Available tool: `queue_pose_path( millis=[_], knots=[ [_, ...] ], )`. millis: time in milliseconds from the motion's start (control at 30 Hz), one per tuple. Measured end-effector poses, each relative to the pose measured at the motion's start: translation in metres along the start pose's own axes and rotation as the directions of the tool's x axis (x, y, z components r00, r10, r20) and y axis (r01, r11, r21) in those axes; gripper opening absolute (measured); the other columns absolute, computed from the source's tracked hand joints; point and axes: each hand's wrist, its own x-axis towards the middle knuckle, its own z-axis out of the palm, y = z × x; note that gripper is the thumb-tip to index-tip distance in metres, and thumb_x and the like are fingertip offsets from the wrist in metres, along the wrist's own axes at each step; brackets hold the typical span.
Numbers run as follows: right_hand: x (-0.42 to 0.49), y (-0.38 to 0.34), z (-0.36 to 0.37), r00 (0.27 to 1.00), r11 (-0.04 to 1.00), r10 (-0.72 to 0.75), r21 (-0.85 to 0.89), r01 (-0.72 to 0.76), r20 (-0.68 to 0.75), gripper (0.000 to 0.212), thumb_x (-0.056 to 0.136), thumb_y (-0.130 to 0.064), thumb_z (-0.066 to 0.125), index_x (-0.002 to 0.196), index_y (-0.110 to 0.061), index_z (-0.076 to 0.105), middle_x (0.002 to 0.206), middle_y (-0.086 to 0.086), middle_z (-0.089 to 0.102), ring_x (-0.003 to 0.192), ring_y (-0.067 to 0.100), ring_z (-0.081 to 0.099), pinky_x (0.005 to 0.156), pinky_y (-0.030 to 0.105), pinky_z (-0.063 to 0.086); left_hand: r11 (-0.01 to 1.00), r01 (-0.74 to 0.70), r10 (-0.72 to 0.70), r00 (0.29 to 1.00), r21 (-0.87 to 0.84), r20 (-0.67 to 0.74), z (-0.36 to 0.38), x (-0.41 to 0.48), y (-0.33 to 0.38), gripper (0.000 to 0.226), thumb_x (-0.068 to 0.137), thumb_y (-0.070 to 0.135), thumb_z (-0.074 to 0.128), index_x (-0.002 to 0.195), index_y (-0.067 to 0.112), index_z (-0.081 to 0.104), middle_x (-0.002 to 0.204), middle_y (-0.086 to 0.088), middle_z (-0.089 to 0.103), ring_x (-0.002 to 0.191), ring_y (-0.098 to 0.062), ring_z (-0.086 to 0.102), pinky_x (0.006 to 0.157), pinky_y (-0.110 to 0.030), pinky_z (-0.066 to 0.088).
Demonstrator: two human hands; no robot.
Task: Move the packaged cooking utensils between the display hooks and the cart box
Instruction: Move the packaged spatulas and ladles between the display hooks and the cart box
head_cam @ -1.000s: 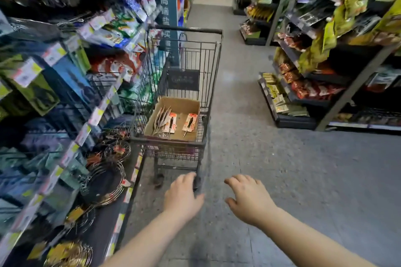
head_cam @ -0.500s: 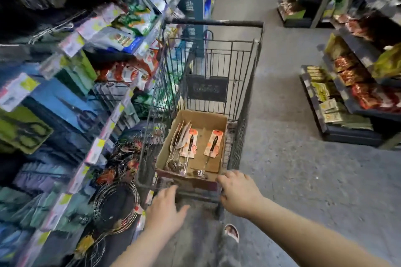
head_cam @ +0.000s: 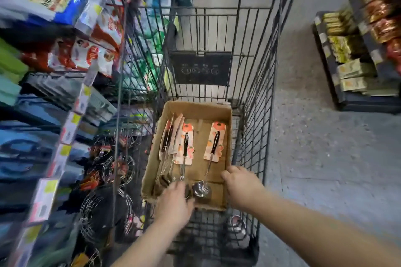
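Cardboard, brown and open-topped, forms the box [head_cam: 196, 109] sitting in the basket of a dark wire shopping cart [head_cam: 258, 93], seen from the head camera looking down. Inside lie packaged utensils on orange-and-white backing cards: a leaning stack of packs [head_cam: 169, 136] along the box's left wall, one carded utensil [head_cam: 185, 144] just beside it, and a carded ladle [head_cam: 213, 143] further right with its shiny bowl [head_cam: 201, 188] near the box's front edge. The left hand [head_cam: 173, 204] reaches over the front left corner of the box, fingers spread loosely over the lower ends of the stacked packs; it is blurred, so whether it grips anything I cannot tell. The right hand [head_cam: 240, 186] rests at the box's right front corner, fingers curled over the cardboard rim. Shelves of blurred goods [head_cam: 65, 54] run along the left; wire racks [head_cam: 108, 180] hang low beside the cart.
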Motion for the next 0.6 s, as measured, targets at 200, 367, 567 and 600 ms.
queue_pose_path(
  millis=[200,367,567,600],
  knots=[
    [0.090,-0.005,0.037,0.994,0.994,0.086,0.064,-0.091,0.071,0.039,0.087,-0.012,0.054,0.125,-0.017,0.046,0.122,0.007,0.047,0.112,0.029,0.047,0.088,0.041,0.047,0.999,0.035,-0.035,0.997,0.008,0.071,0.016,0.099,-0.017,0.041,0.088,0.024,0.057,0.127,0.019,0.048,0.126,-0.001,0.053,0.112,-0.018,0.053,0.098,-0.034,0.045],
    [0.157,-0.004,0.073,0.978,0.977,0.160,0.122,-0.177,0.135,0.040,0.087,-0.014,0.054,0.127,-0.016,0.047,0.126,0.010,0.048,0.111,0.030,0.050,0.089,0.043,0.048,0.996,0.084,-0.077,0.986,-0.042,0.146,0.048,0.165,-0.034,0.041,0.087,0.012,0.055,0.128,0.014,0.048,0.126,-0.006,0.051,0.112,-0.024,0.052,0.097,-0.036,0.045],
    [0.210,0.009,0.110,0.941,0.935,0.294,0.154,-0.320,0.168,0.037,0.092,-0.011,0.044,0.129,-0.010,0.045,0.123,0.012,0.050,0.108,0.031,0.054,0.084,0.042,0.050,0.987,0.156,-0.163,0.965,0.047,0.205,0.083,0.216,-0.042,0.032,0.088,0.015,0.054,0.120,0.015,0.051,0.117,-0.008,0.059,0.105,-0.026,0.057,0.084,-0.035,0.046],
    [0.215,0.011,0.114,0.933,0.920,0.324,0.177,-0.350,0.159,0.035,0.093,-0.011,0.043,0.127,-0.010,0.046,0.120,0.011,0.053,0.105,0.030,0.057,0.081,0.040,0.051,0.985,0.171,-0.174,0.966,0.035,0.192,0.087,0.222,-0.044,0.030,0.089,0.016,0.053,0.119,0.014,0.052,0.113,-0.008,0.061,0.102,-0.026,0.058,0.082,-0.035,0.047]
  ],
)
